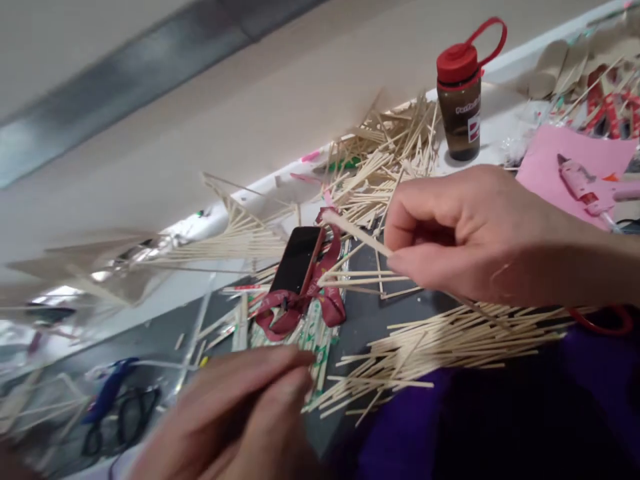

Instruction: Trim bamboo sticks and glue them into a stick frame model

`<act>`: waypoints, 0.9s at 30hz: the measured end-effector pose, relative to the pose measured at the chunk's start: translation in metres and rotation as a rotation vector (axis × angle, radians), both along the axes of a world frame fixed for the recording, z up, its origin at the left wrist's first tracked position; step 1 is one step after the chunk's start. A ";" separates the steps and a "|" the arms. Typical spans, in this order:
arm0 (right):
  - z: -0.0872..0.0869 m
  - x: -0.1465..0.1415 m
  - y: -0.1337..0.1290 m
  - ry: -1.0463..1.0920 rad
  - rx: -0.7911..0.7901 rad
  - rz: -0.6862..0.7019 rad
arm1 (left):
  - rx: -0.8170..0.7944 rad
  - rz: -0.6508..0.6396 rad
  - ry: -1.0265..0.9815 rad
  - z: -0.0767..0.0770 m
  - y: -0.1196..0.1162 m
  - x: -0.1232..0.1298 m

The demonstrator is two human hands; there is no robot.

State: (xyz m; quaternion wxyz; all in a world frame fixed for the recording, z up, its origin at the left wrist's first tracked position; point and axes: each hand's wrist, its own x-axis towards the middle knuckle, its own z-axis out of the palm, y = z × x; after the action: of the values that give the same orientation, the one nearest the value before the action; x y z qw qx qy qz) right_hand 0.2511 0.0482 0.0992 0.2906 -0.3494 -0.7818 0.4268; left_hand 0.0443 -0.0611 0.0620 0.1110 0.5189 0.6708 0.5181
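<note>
My right hand (pixel 465 233) pinches a pale wooden stick (pixel 357 232) between thumb and fingers. Its whitish, thicker end points up and left, and part of it is hidden behind the hand. Just below, thin sticks joined at angles (pixel 363 281) sit over the dark table; whether they touch the held stick, I cannot tell. My left hand (pixel 245 413), smeared by motion, is low in the view with thumb and fingertips pressed together; anything between them is hidden. Between the hands lies a loose pile of thin wooden sticks (pixel 430 347).
A phone (pixel 296 260) with a dark red lanyard (pixel 280 317) lies on paper-wrapped sticks. Behind stand a heap of sticks (pixel 380 167) and a red-capped bottle (pixel 460 110). A pink glue gun (pixel 583 183) is at right, a blue tool (pixel 110 390) at left, near a stick structure (pixel 225 233).
</note>
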 end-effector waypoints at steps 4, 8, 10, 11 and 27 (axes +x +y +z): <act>-0.017 -0.016 0.020 -0.281 0.081 0.059 | 0.060 0.085 0.047 -0.013 0.023 -0.021; -0.034 -0.037 0.030 -0.398 0.128 0.111 | -0.057 -0.050 -0.025 -0.030 0.039 -0.043; -0.039 -0.043 0.032 -0.400 0.146 0.129 | -0.127 -0.117 -0.056 -0.035 0.041 -0.050; -0.040 -0.045 0.032 -0.395 0.154 0.136 | -0.135 -0.149 -0.063 -0.037 0.041 -0.052; -0.050 -0.049 0.027 -0.381 0.214 0.174 | -0.158 -0.182 0.038 -0.053 0.041 -0.057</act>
State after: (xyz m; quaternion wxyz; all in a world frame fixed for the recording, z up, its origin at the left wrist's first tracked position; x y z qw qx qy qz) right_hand 0.2023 0.0754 0.0492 0.1354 -0.3221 -0.8905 0.2914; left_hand -0.0132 -0.0205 0.0095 0.1853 0.5769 0.6617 0.4416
